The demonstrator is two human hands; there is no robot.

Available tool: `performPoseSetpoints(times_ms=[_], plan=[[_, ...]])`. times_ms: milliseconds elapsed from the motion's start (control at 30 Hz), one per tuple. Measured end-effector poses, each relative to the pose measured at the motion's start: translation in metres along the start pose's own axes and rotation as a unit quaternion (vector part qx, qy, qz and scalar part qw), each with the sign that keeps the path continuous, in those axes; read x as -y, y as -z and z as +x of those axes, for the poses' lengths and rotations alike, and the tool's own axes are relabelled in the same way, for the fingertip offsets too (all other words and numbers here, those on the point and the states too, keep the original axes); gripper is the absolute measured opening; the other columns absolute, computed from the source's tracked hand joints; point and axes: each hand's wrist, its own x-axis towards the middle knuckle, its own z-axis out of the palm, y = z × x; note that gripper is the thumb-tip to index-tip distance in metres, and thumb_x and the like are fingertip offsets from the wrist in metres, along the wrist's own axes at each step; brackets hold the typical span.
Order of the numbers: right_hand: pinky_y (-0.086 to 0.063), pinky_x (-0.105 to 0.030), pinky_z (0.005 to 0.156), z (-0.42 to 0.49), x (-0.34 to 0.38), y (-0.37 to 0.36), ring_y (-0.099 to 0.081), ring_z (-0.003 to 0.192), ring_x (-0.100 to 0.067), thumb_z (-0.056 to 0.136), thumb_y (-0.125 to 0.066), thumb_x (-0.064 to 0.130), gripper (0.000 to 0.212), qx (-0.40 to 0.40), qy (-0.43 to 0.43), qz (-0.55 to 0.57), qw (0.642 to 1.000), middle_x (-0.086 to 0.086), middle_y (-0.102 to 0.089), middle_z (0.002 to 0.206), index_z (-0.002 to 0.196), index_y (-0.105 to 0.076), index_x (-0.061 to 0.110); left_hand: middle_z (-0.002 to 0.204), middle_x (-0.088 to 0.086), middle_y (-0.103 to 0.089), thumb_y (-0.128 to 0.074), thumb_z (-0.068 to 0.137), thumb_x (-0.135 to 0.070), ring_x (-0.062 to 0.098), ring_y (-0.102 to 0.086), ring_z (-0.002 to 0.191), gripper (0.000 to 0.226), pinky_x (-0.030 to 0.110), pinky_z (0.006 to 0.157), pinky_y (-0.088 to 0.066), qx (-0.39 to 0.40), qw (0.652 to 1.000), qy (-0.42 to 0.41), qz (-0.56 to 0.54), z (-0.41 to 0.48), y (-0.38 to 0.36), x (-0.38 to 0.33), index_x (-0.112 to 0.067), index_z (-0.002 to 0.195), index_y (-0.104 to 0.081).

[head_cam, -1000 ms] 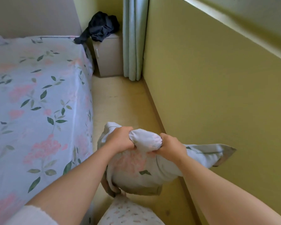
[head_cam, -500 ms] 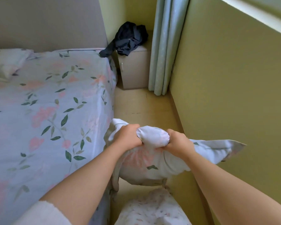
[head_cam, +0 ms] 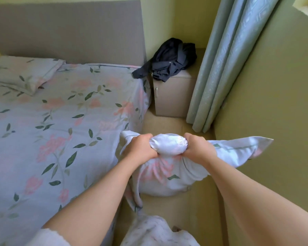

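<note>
A floral pillow in a white, pink and green case hangs in the narrow aisle between the bed and the wall. My left hand grips its bunched top edge on the left. My right hand grips the same edge on the right, and a bulge of fabric puffs up between the two fists. One corner of the case sticks out to the right toward the wall.
The bed with a matching floral sheet fills the left, with a second pillow at its head. A beige nightstand carries a dark garment. A pale green curtain and the wall close the right side.
The view has tilted up and turned left, bringing the headboard and the second pillow into sight. Both hands keep the same grip on the pillow.
</note>
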Motion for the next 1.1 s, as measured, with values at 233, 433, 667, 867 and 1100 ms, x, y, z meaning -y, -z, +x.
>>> performPoseSetpoints(times_ms=[233, 433, 667, 867, 1100], plan=[[-0.043, -0.033, 0.069, 0.127, 0.048, 0.041, -0.059, 0.099, -0.028, 0.077, -0.064, 0.038, 0.025, -0.004, 0.057, -0.054, 0.997, -0.001, -0.063, 0.098, 0.089, -0.048, 0.022, 0.066, -0.007, -0.051, -0.070, 0.062, -0.027, 0.021, -0.054, 0.075, 0.028, 0.024, 0.064, -0.040, -0.042, 0.996, 0.023, -0.081, 0.105, 0.048, 0.001, -0.023, 0.062, -0.042], [-0.041, -0.032, 0.068, 0.238, 0.124, 0.084, -0.058, 0.092, -0.028, 0.077, -0.062, 0.029, 0.020, -0.028, 0.091, -0.070, 0.993, -0.003, -0.061, 0.093, 0.082, -0.045, 0.021, 0.074, 0.001, -0.059, -0.076, 0.065, -0.016, 0.022, -0.054, 0.076, 0.029, 0.019, 0.056, -0.039, -0.081, 0.980, 0.005, -0.181, 0.196, 0.132, 0.006, -0.014, 0.083, -0.054], [-0.041, -0.031, 0.067, 0.339, 0.197, 0.126, -0.054, 0.084, -0.024, 0.071, -0.064, 0.022, 0.019, -0.028, 0.130, -0.052, 0.990, 0.004, -0.055, 0.082, 0.083, -0.049, 0.020, 0.086, 0.003, -0.065, -0.076, 0.064, 0.006, 0.021, -0.060, 0.084, 0.039, 0.023, 0.071, -0.049, -0.089, 0.919, 0.005, -0.384, 0.273, 0.210, 0.011, -0.010, 0.095, -0.059], [-0.043, -0.030, 0.068, 0.419, 0.258, 0.174, -0.057, 0.086, -0.025, 0.064, -0.069, 0.018, 0.024, -0.027, 0.201, -0.043, 0.978, 0.000, -0.061, 0.087, 0.084, -0.056, 0.019, 0.076, 0.000, -0.063, -0.071, 0.064, 0.015, 0.013, -0.060, 0.069, 0.036, 0.020, 0.065, -0.050, -0.152, 0.873, -0.003, -0.463, 0.334, 0.275, 0.005, -0.016, 0.076, -0.057], [-0.050, -0.036, 0.074, 0.526, 0.307, 0.210, -0.058, 0.084, -0.026, 0.058, -0.074, 0.020, 0.028, 0.007, 0.278, -0.024, 0.960, 0.001, -0.060, 0.082, 0.065, -0.047, 0.025, 0.078, -0.003, -0.062, -0.072, 0.064, 0.011, 0.009, -0.058, 0.071, 0.035, 0.013, 0.059, -0.049, -0.219, 0.883, 0.005, -0.415, 0.414, 0.336, -0.004, -0.017, 0.080, -0.058]])
